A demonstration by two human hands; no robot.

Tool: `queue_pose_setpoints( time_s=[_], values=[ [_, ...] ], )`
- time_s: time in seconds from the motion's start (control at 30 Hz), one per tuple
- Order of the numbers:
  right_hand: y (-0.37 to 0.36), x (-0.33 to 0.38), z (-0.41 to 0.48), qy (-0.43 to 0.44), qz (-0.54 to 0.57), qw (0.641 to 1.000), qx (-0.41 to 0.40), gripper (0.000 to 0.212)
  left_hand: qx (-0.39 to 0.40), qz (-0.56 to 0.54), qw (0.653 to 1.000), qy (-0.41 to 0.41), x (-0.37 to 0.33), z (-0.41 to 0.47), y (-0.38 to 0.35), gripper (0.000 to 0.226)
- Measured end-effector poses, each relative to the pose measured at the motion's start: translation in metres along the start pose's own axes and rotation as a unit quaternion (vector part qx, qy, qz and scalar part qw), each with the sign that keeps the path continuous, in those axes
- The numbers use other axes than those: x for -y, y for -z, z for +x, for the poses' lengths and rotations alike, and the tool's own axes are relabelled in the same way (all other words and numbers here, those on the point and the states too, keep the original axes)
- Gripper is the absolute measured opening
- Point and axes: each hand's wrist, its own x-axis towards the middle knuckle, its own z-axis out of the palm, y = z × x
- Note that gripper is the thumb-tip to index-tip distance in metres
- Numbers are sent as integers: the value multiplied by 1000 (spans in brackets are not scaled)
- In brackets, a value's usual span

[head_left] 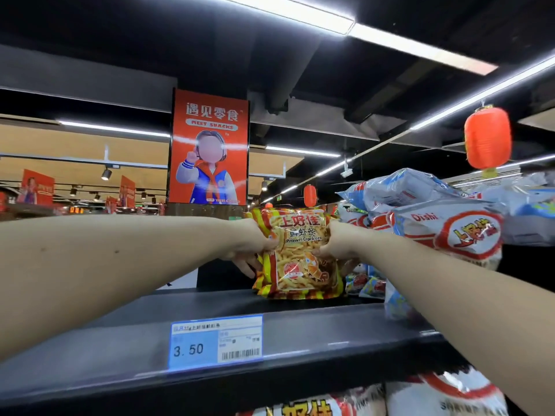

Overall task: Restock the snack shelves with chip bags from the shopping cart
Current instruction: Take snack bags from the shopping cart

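1. The prawn cracker bag (300, 256) stood upright on the top shelf (195, 307). Its bottom seam rested on the shelf surface, set back from the front edge.
2. The left hand (252, 247) held the bag's left side and the right hand (336, 244) held its right side. Both grips were closed on the bag, with fingers curled round the side edges.
3. The two-sided hold probably served to keep the soft, air-filled bag vertical and its printed face toward the aisle while it was seated.
4. The bag sat behind and slightly right of the price label (216, 340), which read 3.50. This was judged to be the slot for that product.
5. On the right, the white Oishi bags (450, 235) lay piled just beside the right hand. The right forearm passed close in front of them.
6. On the left, the dark shelf surface lay open, which left room for further bags or for shifting this one sideways.
7. Pulling back toward the front edge looked unobstructed for the left arm. The right arm risked brushing the leaning pile.
8. More bags (444, 394) showed on the shelf below.
9. The shopping cart was out of view, so the remaining stock could not be judged.
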Motion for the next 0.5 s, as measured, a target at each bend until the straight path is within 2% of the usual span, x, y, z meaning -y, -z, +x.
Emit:
queue_pose_setpoints(
  time_s=[0.17, 0.3, 0.4, 0.5],
  values=[
    [-4, 0, -1, 33, -83, 995, -47, 61, -79, 105, 991, -24, 1, 8, -5, 46],
    [-6, 2, -2, 61, -42, 992, -101, 75, -127, 239, 962, -40, 0, -5, 4, 50],
    [2, 6, -7, 127, -20, 975, -180, 68, -161, 259, 948, -87, -7, -25, 17, 41],
    [8, 15, -16, 178, -54, 965, -184, 57, -197, 283, 932, -111, -15, -44, 24, 39]
  ],
)
